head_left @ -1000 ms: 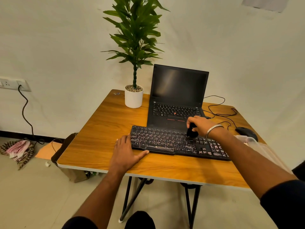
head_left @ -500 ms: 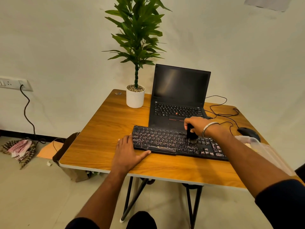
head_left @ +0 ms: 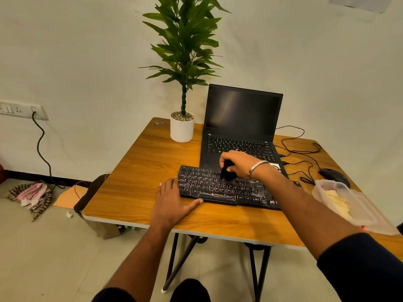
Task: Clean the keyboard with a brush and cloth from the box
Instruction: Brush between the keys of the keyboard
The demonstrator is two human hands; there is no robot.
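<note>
A black keyboard lies on the wooden table in front of a laptop. My right hand grips a black brush, whose bristles touch the keys in the keyboard's middle upper rows. My left hand rests flat on the table, fingers straight, touching the keyboard's left end, thumb along its front edge. A clear plastic box with a yellowish cloth inside sits at the table's right edge.
An open black laptop stands behind the keyboard, a potted plant to its left. A black mouse and tangled cables lie at the back right. A bag and rags sit on the floor at left.
My right hand has swept the brush leftward across the keyboard, from its right-middle toward its centre. My left hand has stayed at the keyboard's left end.
</note>
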